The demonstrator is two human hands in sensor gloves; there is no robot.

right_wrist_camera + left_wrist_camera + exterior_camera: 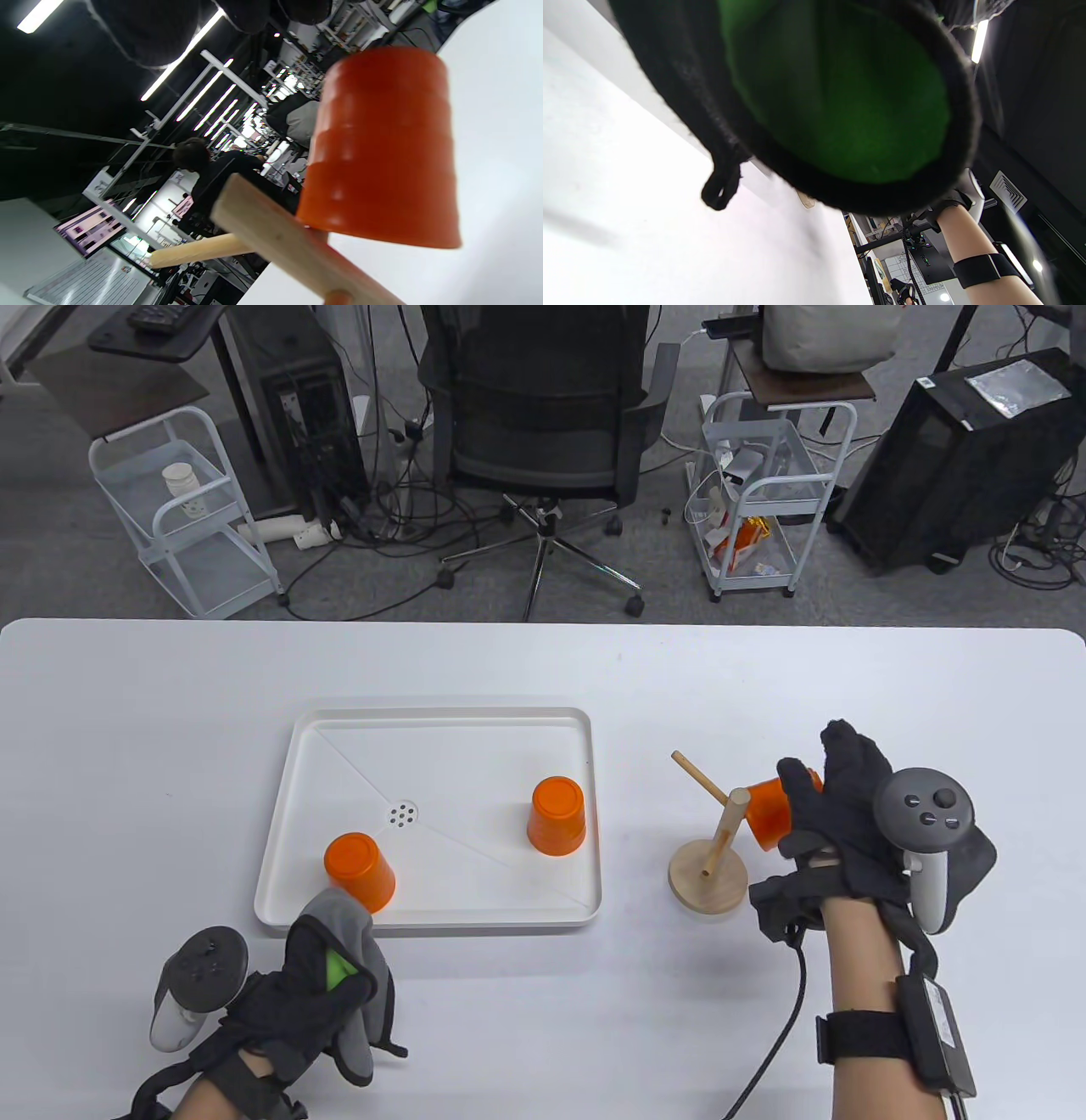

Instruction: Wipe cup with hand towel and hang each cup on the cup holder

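Table view looks down from above; both wrist views look up close, low over the table point(543, 661).

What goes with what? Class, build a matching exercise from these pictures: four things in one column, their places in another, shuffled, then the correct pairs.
Things
1. hand towel
2. cup on the cup holder
3. cup holder
4. two upturned cups

Places
A. in the white tray
B. in the left hand
C. at the right hand
D. on the table, right of the tray

Pairs: 1-B, 2-C, 3-D, 4-A
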